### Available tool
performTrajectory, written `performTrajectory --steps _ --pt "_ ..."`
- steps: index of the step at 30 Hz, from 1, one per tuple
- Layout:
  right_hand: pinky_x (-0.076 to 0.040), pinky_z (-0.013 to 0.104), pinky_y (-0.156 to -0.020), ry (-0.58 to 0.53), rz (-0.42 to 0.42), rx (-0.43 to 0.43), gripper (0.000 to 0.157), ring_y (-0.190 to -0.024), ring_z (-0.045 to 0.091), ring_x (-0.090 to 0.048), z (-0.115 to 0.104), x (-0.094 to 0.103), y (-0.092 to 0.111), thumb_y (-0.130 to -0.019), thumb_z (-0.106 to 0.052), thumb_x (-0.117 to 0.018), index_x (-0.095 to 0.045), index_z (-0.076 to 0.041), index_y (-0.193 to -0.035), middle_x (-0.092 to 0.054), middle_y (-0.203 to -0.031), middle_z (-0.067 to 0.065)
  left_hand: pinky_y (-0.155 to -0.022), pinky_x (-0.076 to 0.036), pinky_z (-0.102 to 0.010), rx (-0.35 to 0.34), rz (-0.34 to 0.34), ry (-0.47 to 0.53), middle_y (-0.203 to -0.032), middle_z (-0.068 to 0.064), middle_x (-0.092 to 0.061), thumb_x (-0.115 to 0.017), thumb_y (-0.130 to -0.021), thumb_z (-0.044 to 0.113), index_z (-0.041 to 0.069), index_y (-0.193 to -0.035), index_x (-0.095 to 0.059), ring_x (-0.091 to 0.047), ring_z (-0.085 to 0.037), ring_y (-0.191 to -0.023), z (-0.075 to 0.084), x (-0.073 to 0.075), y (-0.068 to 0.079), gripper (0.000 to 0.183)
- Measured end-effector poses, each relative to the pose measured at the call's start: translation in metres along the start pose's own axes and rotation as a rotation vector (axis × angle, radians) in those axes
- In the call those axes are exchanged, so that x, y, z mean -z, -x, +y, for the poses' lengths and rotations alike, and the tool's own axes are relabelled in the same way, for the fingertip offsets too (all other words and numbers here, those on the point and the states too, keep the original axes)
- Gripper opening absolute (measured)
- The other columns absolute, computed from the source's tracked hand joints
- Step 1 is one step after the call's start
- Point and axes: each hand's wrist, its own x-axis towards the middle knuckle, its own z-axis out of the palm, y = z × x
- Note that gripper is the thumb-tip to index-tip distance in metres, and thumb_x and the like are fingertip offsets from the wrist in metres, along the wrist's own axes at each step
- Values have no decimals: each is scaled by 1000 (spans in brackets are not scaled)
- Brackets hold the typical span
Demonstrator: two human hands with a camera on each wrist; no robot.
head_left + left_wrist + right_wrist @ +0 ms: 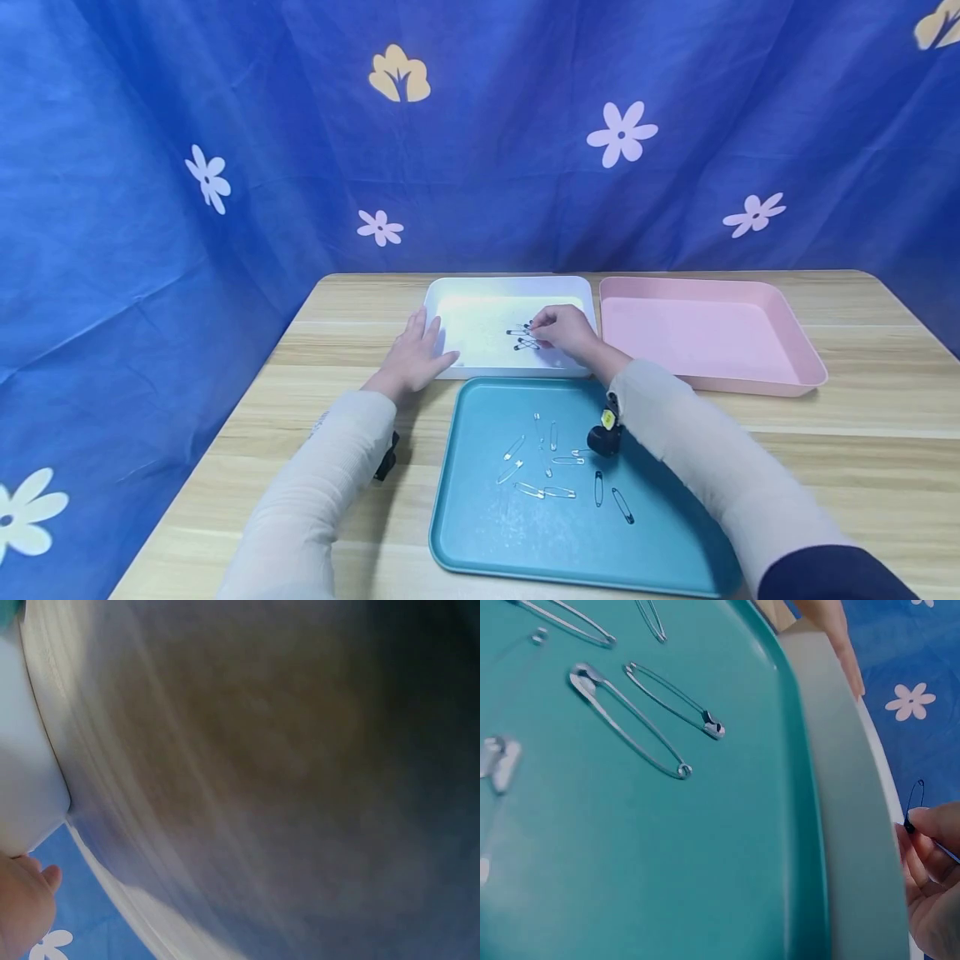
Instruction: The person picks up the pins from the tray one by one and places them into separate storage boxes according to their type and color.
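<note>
Over the white tray (472, 321) my right hand (564, 332) pinches a black safety pin (909, 824) between thumb and fingers. Several black safety pins (527, 344) lie in that tray beneath and beside the fingertips. My left hand (411, 354) rests at the tray's left front edge, fingers straight and spread, holding nothing. Nearer to me, a teal tray (495, 525) carries several silver safety pins (559, 492). Two dark-headed safety pins (598, 489) lie toward its right side. The right wrist view shows silver safety pins (630, 720) close up.
A pink tray (690, 325) stands right of the white one on the wooden table (885, 392). Behind the table hangs a blue cloth (487, 150) with flower prints. My right forearm crosses above the teal tray and hides part of it.
</note>
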Motion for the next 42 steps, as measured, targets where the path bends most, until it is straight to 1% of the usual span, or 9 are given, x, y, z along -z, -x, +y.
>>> performTrajectory --steps 9,12,16,19,23,27,29,36,42 --pt "-42 23 -58 126 5 9 10 -61 15 -50 4 -12 -19 -78 -1 -56 -64 0 -84 -59 -73 6 -100 -10 -49 -6 -3 -2 -141 -19 8 -35 -85 51 0 -137 -12 7 -32 -127 0 0 0 76" --pt "-42 25 -64 171 -8 14 12 -65 16 -50 3 -14 -24 -78 0 -54 -64 0 -84 -58 -73 6 -100 -10 -48 -4 -5 -7 -141 -19 8 -34 -85 52 0 -137 -12 7 -32 -128 0 0 -1 77" --pt "-41 29 -75 238 -21 17 15 -77 20 -51 1 -17 -29 -76 2 -52 -64 -1 -84 -60 -80 7 -100 -10 -48 0 -3 -10 -141 -18 8 -34 -85 52 1 -137 -12 6 -31 -128 -1 -1 -1 77" --pt "-40 30 -78 276 -28 13 15 -82 20 -50 1 -19 -31 -76 2 -52 -65 -2 -83 -61 -85 6 -100 -10 -49 2 -7 -5 -141 -19 9 -35 -85 52 0 -137 -11 7 -32 -128 0 -2 -1 77" --pt "-42 26 -66 280 -48 -9 16 -75 19 -50 0 -21 -32 -76 4 -51 -64 -1 -83 -60 -80 7 -100 -9 -48 5 -13 -2 -141 -18 9 -35 -85 51 1 -137 -10 7 -31 -128 0 -2 -1 77" --pt "-40 22 -55 279 -63 -22 18 -67 17 -48 0 -22 -35 -76 6 -49 -64 -2 -83 -59 -76 6 -100 -10 -48 2 -6 -3 -141 -18 9 -35 -85 51 1 -137 -10 7 -31 -128 -1 -2 -2 77" --pt "-41 21 -54 289 -69 -19 17 -67 17 -49 -1 -23 -36 -76 6 -49 -64 -1 -83 -59 -76 6 -100 -10 -48 1 -3 -6 -141 -18 9 -35 -85 51 1 -137 -11 7 -31 -128 -1 -1 -2 76" --pt "-41 23 -62 368 -61 -11 15 -72 17 -50 0 -23 -40 -79 2 -50 -64 -2 -83 -59 -76 6 -100 -10 -48 12 -16 -10 -141 -17 10 -34 -85 52 2 -138 -10 8 -29 -128 -1 -1 -3 76" --pt "-43 25 -64 359 -66 1 14 -74 18 -52 0 -23 -40 -81 -1 -50 -63 -1 -86 -60 -81 7 -100 -9 -48 8 -15 -7 -141 -18 10 -34 -85 51 1 -138 -10 8 -30 -128 -1 -1 -4 76"
